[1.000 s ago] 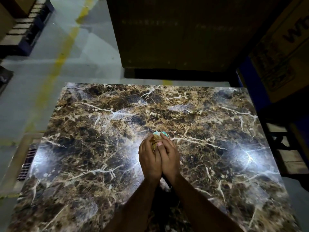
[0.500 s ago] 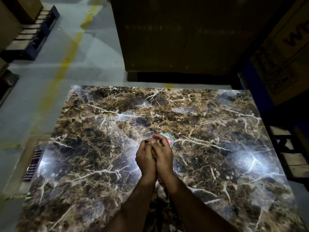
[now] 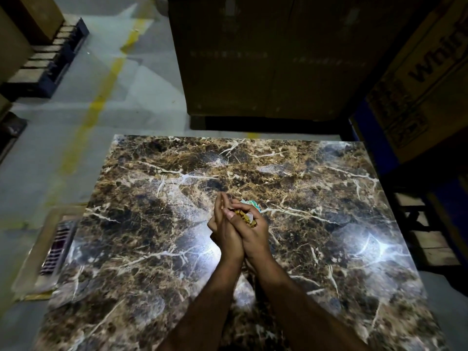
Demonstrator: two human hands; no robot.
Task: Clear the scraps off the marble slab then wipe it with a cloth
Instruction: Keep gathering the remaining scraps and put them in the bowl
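Surface: marble slab, brown, white-veined, lower frame.
Scraps: at frame centre, gripped by curled right hand fingers.
Left hand: fingers straight, pressed alongside.
Advice: scraps to be kept cupped and carried beyond the edge unspilled.

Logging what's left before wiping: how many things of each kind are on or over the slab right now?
Marble slab: 1
Hands, left hand and right hand: 2
Bunch of scraps gripped in the right hand, pieces too bunched to count: 1
Cloth: 0 in view
Total: 4
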